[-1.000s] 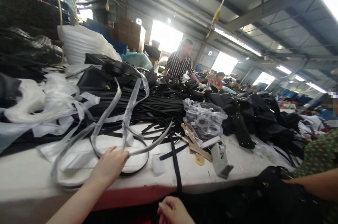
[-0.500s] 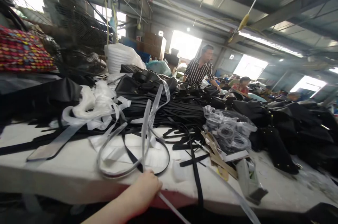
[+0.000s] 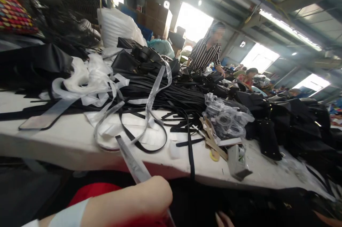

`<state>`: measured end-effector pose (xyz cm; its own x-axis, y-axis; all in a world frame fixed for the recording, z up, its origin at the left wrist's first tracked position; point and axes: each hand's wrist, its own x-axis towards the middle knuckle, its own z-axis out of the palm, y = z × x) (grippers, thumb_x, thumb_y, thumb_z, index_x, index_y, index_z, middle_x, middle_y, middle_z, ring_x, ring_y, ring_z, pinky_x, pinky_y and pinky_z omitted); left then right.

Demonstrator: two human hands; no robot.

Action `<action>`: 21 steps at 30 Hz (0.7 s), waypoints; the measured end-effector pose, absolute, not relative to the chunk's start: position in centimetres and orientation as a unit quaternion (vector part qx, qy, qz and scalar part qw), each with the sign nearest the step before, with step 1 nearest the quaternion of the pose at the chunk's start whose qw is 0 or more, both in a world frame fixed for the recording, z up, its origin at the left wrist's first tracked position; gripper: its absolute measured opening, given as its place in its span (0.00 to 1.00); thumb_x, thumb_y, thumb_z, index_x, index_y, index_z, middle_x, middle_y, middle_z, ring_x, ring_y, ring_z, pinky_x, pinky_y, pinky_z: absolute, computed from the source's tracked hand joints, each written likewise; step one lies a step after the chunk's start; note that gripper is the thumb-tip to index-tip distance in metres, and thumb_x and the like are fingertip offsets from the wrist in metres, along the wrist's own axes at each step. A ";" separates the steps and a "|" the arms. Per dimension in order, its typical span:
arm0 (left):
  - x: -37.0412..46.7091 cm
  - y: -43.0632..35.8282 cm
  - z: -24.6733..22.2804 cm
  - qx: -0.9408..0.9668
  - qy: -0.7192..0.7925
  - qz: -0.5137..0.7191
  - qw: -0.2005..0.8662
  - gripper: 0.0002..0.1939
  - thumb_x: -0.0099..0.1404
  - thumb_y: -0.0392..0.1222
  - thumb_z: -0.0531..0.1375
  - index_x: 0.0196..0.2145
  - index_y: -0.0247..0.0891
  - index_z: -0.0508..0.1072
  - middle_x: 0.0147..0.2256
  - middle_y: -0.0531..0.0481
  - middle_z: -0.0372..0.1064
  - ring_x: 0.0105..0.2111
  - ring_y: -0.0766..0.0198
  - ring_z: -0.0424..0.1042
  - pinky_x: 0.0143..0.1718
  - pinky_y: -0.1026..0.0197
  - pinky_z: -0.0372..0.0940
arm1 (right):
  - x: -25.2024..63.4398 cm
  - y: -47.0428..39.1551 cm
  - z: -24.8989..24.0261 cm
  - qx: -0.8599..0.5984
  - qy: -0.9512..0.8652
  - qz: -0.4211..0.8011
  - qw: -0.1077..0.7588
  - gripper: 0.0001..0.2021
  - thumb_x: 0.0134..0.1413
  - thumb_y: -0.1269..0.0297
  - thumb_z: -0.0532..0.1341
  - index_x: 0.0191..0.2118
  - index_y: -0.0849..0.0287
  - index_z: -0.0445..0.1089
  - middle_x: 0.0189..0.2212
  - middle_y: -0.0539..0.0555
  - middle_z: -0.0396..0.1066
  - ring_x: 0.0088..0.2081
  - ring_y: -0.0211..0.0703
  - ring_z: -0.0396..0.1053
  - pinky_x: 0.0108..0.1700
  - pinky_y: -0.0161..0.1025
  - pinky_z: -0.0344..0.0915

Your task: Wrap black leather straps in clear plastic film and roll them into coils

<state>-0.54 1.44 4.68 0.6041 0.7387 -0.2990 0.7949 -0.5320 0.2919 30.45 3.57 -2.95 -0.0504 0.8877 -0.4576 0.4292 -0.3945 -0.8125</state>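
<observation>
My left hand (image 3: 157, 193) is low in the view, bent at the wrist with its back towards me and its fingers hidden. A clear plastic strip (image 3: 133, 163) runs from over the table edge behind this hand and shows again below it, so the hand appears closed on it. Only the fingertips of my right hand (image 3: 224, 220) reach into the bottom edge; whether they hold anything is out of sight. Black material (image 3: 251, 202) lies in front of me below the table. Another clear strip (image 3: 152, 95) loops over the table.
The white-covered table (image 3: 66, 145) bears a pile of black straps (image 3: 176, 93), a white roll of tape (image 3: 85, 81), a bag of clear rolls (image 3: 227, 116) and a small grey box (image 3: 237, 161). Black bags (image 3: 294, 120) are heaped at right. A person in stripes (image 3: 205, 56) stands behind.
My left hand has drawn back and down towards me from the table edge, pulling the clear strip's end out of the loops. My right fingertips have come into view. The camera has tilted downward.
</observation>
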 end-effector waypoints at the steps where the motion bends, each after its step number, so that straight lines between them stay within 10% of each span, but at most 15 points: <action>1: 1.1 1.2 4.4 0.882 0.413 -0.079 0.211 0.09 0.53 0.47 0.66 0.20 0.43 0.79 0.16 0.44 0.72 0.19 0.52 0.73 0.21 0.55 0.66 | 29.3 2.9 -2.6 -0.629 -0.511 0.538 0.233 0.22 0.50 0.43 0.64 0.46 0.52 0.73 0.51 0.59 0.68 0.55 0.60 0.65 0.48 0.52 0.69; 4: 4.4 1.2 4.7 0.893 0.369 -0.090 0.242 0.14 0.47 0.37 0.68 0.11 0.45 0.70 0.12 0.50 0.66 0.14 0.55 0.68 0.16 0.56 0.60 | 24.9 1.2 -0.9 -0.506 -0.559 0.623 0.207 0.28 0.53 0.40 0.59 0.49 0.57 0.72 0.49 0.60 0.71 0.53 0.57 0.67 0.55 0.49 0.63; 10: -1.4 2.2 6.9 0.841 0.432 -0.029 0.324 0.15 0.53 0.55 0.62 0.28 0.41 0.80 0.19 0.46 0.72 0.15 0.60 0.64 0.17 0.60 0.55 | 25.0 2.2 0.2 -0.434 -0.606 0.667 0.011 0.23 0.50 0.44 0.63 0.32 0.65 0.71 0.16 0.46 0.63 0.17 0.31 0.55 0.20 0.30 0.53; 21: -3.6 3.7 5.1 0.760 0.347 -0.015 0.550 0.14 0.61 0.49 0.57 0.28 0.38 0.76 0.20 0.55 0.67 0.19 0.67 0.60 0.22 0.66 0.54 | 22.6 3.5 2.6 -0.415 -0.615 0.670 -0.011 0.24 0.55 0.43 0.59 0.35 0.64 0.71 0.17 0.47 0.65 0.17 0.32 0.60 0.20 0.29 0.56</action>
<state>-3.60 3.74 5.08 0.7594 0.5105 -0.4034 0.5431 -0.1558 0.8251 22.56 3.46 2.63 -0.6547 0.4965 -0.5700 0.5251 -0.2438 -0.8154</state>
